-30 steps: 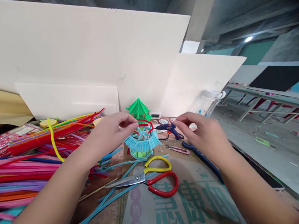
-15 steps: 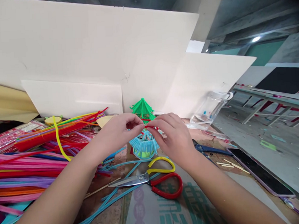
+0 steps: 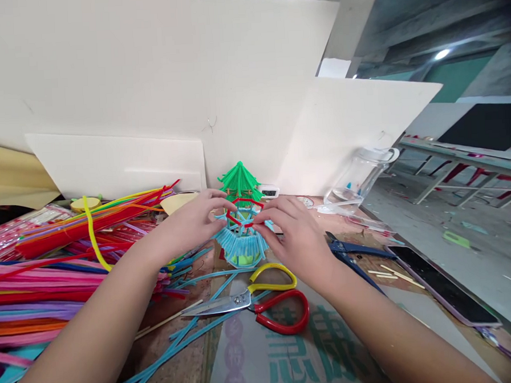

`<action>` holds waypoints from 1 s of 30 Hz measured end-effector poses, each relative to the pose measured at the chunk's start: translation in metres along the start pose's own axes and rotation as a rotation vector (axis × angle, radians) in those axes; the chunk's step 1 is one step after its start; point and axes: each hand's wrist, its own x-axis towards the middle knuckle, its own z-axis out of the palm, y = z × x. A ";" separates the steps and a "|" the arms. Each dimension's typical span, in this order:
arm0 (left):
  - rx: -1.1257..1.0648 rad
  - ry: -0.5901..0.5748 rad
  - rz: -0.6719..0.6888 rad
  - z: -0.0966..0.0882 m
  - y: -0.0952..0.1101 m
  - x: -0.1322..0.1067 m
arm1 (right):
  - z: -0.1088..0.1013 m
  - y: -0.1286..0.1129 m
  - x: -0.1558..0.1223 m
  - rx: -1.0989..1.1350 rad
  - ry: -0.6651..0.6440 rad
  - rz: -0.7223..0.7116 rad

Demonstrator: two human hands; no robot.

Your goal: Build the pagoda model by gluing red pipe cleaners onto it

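Note:
A red pipe cleaner (image 3: 234, 218), bent into an angular ring, is held up between my two hands. My right hand (image 3: 289, 232) pinches it near a short end at the front. My left hand (image 3: 192, 220) has its thumb and index finger at the ring's left corner. Just behind and below the ring stands a small pavilion-like model with a light-blue pipe-cleaner skirt (image 3: 245, 248). A pointed green pipe-cleaner roof (image 3: 240, 178) rises behind the ring. Scissors (image 3: 244, 300) with one yellow and one red handle lie in front of the hands.
Bundles of coloured pipe cleaners (image 3: 41, 283) pile up at left. Loose light-blue pipe cleaners (image 3: 174, 353) lie in front. At right are blue-handled pliers (image 3: 357, 249), a phone (image 3: 442, 284), small wooden sticks (image 3: 401, 276) and a clear jug (image 3: 357, 177). White boards (image 3: 147, 77) stand behind.
My hands have moved slightly apart; their fingertips were together before. The bent red ring now shows between them. The whole view has shifted a little.

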 end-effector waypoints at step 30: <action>-0.093 -0.060 -0.092 0.016 0.006 0.004 | 0.009 0.004 -0.005 -0.059 -0.050 0.044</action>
